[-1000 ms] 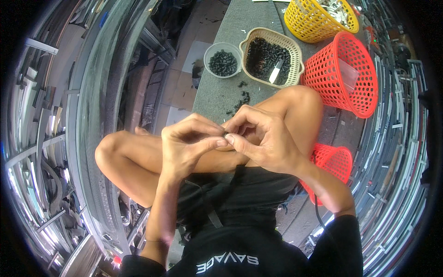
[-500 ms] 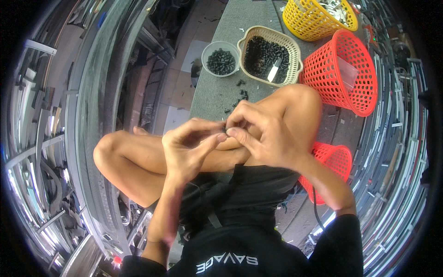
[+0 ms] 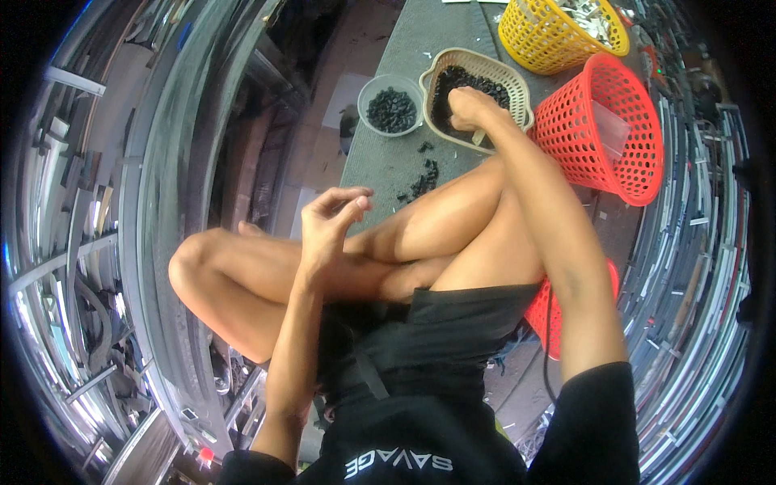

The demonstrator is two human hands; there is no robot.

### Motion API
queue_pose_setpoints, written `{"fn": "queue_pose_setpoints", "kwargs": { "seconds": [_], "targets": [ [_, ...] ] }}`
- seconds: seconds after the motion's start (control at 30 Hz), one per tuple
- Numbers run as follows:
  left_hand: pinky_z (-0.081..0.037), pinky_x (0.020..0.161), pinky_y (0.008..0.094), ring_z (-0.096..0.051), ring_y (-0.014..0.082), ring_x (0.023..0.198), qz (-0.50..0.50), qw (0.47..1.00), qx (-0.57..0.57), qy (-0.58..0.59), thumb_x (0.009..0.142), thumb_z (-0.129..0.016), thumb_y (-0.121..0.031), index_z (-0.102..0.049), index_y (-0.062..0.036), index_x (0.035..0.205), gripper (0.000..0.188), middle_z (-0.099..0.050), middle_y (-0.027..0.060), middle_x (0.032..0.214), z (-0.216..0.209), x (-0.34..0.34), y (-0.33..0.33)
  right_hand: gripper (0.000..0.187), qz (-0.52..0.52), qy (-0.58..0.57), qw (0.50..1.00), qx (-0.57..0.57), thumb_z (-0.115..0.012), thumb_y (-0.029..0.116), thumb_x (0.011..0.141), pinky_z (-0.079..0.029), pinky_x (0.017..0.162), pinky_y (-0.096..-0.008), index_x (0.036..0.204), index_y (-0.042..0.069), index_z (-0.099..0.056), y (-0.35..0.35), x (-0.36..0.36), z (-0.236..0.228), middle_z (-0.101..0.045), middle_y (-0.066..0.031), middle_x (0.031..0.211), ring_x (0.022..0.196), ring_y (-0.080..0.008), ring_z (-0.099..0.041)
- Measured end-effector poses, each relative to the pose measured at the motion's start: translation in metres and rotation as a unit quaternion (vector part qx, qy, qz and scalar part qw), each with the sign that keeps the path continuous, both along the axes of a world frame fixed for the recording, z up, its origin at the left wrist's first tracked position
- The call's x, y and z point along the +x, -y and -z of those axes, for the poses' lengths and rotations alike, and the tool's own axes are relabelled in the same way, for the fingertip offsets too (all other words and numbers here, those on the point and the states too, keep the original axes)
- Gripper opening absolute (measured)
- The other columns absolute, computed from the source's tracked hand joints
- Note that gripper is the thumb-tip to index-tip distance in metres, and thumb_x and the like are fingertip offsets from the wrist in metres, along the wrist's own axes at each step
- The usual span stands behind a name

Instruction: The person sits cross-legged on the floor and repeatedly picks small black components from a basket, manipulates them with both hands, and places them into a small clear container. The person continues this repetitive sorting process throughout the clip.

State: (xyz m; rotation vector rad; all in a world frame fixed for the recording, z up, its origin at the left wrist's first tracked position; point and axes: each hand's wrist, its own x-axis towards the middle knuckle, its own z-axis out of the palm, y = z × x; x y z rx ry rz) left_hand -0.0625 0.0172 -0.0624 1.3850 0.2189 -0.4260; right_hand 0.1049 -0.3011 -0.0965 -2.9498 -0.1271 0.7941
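My right hand (image 3: 475, 110) reaches into the beige basket (image 3: 517, 89), its fingers curled down among small black pieces (image 3: 454, 78). What those fingers grip, if anything, is hidden beneath the hand. A pale strip (image 3: 478, 139) shows just below it, mostly covered. Above my crossed legs, my left hand (image 3: 327, 222) is raised with curled fingers, thumb and forefinger close together. Something small and dark may be at its fingertips, too small to name. A clear round tub (image 3: 361, 113) of black pieces (image 3: 392, 111) stands left of the basket.
Loose black bits (image 3: 422, 179) lie on the grey work surface (image 3: 376, 166) beyond my legs. A yellow basket (image 3: 529, 36) with white pieces and a red basket (image 3: 570, 113) stand at the far right. Another red basket (image 3: 543, 315) is beside my right thigh. Long metal profiles (image 3: 687, 323) line the right side.
My hands were together over my lap, fingertips meeting. The right has moved away, forward into the beige basket, covering most of the pale strip; the left has stayed near and lifted slightly.
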Motion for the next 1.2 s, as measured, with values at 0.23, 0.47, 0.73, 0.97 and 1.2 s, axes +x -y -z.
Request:
{"fn": "queue_pose_setpoints", "kwargs": {
  "seconds": [0.23,0.47,0.73,0.97,1.2],
  "targets": [
    [-0.051,0.082,0.0264,-0.066,0.0131,0.092,0.009,0.999,-0.016,0.033,0.096,-0.075,-0.006,-0.075,0.0020,0.108,0.014,-0.076,0.0139,0.117,-0.004,0.003,0.003,0.027,0.027,-0.050,0.997,0.045,-0.066,0.006,0.082,-0.058,0.095,-0.0492,0.104,-0.006,-0.076,0.007,-0.003,0.001,-0.073,-0.0316,0.117,0.114,-0.0439,-0.071],
    [-0.052,0.082,0.0276,-0.069,0.0143,0.095,-0.004,0.999,-0.025,0.019,0.096,-0.075,-0.005,-0.075,0.0024,0.108,0.015,-0.076,0.0147,0.117,-0.004,0.002,0.004,0.026,0.036,0.001,0.998,0.053,-0.066,0.012,0.091,-0.055,0.101,-0.0500,0.112,0.000,-0.076,0.009,-0.006,-0.017,-0.073,-0.0296,0.117,0.118,-0.0421,-0.070],
    [-0.053,0.089,0.0299,-0.069,0.0169,0.099,0.009,0.997,-0.076,0.012,0.097,-0.073,-0.003,-0.072,0.0009,0.115,0.018,-0.075,0.0163,0.123,-0.004,0.001,0.003,0.018,0.086,0.057,0.990,0.099,-0.067,0.012,0.095,-0.056,0.096,-0.0482,0.108,0.003,-0.077,0.022,0.003,-0.006,-0.076,-0.0258,0.105,0.110,-0.0406,-0.072],
    [-0.054,0.090,0.0310,-0.070,0.0179,0.101,0.011,0.997,-0.071,0.018,0.097,-0.072,-0.002,-0.071,0.0011,0.116,0.019,-0.075,0.0157,0.120,-0.005,-0.001,0.003,0.020,0.082,0.072,0.989,0.101,-0.077,0.019,0.092,-0.056,0.096,-0.0479,0.107,0.005,-0.079,0.021,-0.002,-0.010,-0.077,-0.0231,0.102,0.107,-0.0383,-0.073],
    [-0.054,0.090,0.0308,-0.070,0.0177,0.100,0.003,0.996,-0.084,0.017,0.097,-0.071,-0.001,-0.072,0.0014,0.117,0.020,-0.075,0.0150,0.118,-0.005,-0.002,0.001,0.026,0.043,0.078,0.995,0.045,-0.075,0.018,0.092,-0.056,0.098,-0.0524,0.114,0.005,-0.076,0.005,-0.007,0.000,-0.074,-0.0263,0.116,0.112,-0.0438,-0.071]
  ]
}}
